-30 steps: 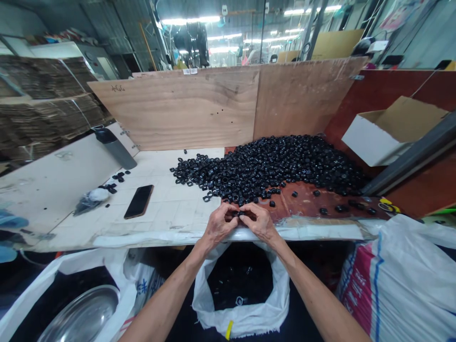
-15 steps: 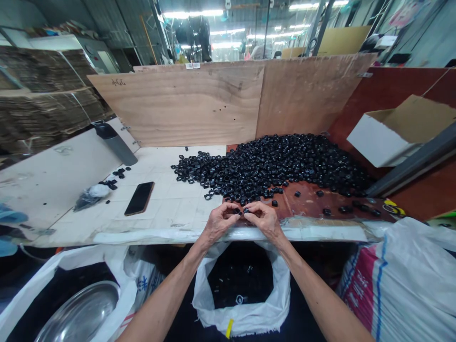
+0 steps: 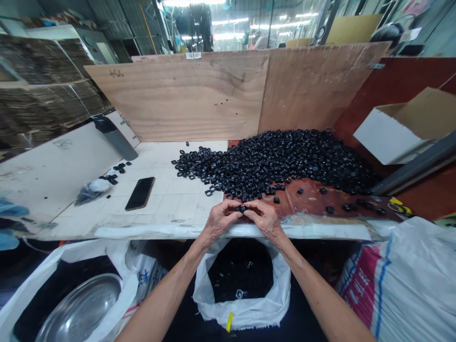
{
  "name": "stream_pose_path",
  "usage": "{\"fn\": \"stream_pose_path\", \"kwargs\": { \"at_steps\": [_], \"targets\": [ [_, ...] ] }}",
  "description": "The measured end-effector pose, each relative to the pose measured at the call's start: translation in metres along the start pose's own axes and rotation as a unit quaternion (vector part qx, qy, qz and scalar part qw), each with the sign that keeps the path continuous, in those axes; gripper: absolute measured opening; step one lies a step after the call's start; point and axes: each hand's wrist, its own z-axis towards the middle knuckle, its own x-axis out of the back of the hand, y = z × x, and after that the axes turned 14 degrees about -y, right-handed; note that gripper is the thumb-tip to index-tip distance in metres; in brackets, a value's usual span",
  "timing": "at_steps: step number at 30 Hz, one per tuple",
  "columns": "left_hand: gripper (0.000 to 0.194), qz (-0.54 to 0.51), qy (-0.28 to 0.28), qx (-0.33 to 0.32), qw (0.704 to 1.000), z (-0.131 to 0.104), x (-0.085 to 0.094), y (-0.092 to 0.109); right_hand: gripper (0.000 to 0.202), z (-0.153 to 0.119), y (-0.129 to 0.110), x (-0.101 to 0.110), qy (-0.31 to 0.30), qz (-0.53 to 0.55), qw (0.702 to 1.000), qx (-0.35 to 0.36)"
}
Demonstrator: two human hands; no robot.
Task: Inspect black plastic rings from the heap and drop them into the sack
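Observation:
My left hand (image 3: 223, 217) and my right hand (image 3: 262, 217) meet at the table's front edge. Small black parts (image 3: 241, 209) are pinched between their fingertips, touching each other; the fingers partly cover them, so their exact shape is unclear. Just behind my hands, a wide pile of small black ring-like parts (image 3: 285, 159) spreads over the white and red tabletop. Below my hands hangs an open white sack (image 3: 245, 316) with more black parts inside.
A phone (image 3: 140, 194), a grey bottle (image 3: 116, 137) and a plastic bag (image 3: 93, 191) lie at the left. Wooden boards (image 3: 178, 97) wall the back. A cardboard box (image 3: 395, 135) and a full sack (image 3: 420, 280) are at the right. A metal bowl (image 3: 83, 308) sits lower left.
My fingertips have come closer together, and the black parts that were apart in each hand now touch. The view has tilted slightly.

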Motion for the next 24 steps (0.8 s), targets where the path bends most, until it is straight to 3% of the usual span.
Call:
{"fn": "stream_pose_path", "kwargs": {
  "at_steps": [6, 14, 21, 24],
  "targets": [
    [0.020, 0.130, 0.004, -0.059, 0.990, 0.000, 0.004, -0.006, 0.014, 0.001, -0.007, 0.001, -0.012, -0.032, 0.999, 0.024],
    [0.023, 0.126, -0.001, -0.057, 0.990, -0.003, 0.001, -0.010, 0.012, 0.003, -0.012, 0.001, -0.031, -0.087, 0.995, 0.033],
    [0.015, 0.202, -0.027, -0.079, 0.976, -0.004, 0.002, -0.001, 0.042, 0.002, -0.017, -0.004, -0.026, -0.178, 0.983, 0.024],
    [0.016, 0.197, -0.014, -0.086, 0.977, -0.004, 0.003, 0.000, 0.026, -0.001, -0.020, -0.004, -0.023, -0.150, 0.988, 0.014]
  ]
}}
